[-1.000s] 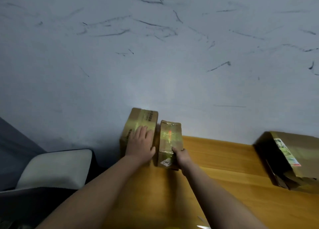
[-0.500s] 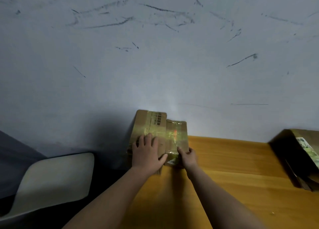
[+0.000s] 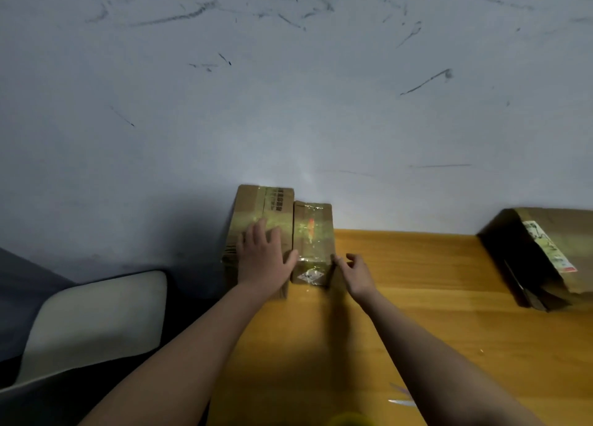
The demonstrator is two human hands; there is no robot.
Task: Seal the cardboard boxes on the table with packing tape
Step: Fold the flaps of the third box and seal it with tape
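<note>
Two cardboard boxes stand side by side at the table's far left corner against the wall. The larger box (image 3: 256, 207) is on the left, and my left hand (image 3: 264, 259) lies flat on its top with fingers spread. The smaller box (image 3: 313, 233), wrapped in shiny clear tape with a label on its near face, touches its right side. My right hand (image 3: 356, 273) hovers just right of the smaller box's near corner, fingers loosely curled, holding nothing. No tape roll is in view.
A third, bigger cardboard box (image 3: 545, 255) with a printed label sits at the right edge of the wooden table (image 3: 417, 297). A scuffed grey wall (image 3: 288, 105) rises behind. A pale chair seat (image 3: 96, 319) stands left of the table.
My right hand has let go of the smaller box's near end and drawn slightly right. The two boxes now sit pushed together; my left hand stays on the larger box.
</note>
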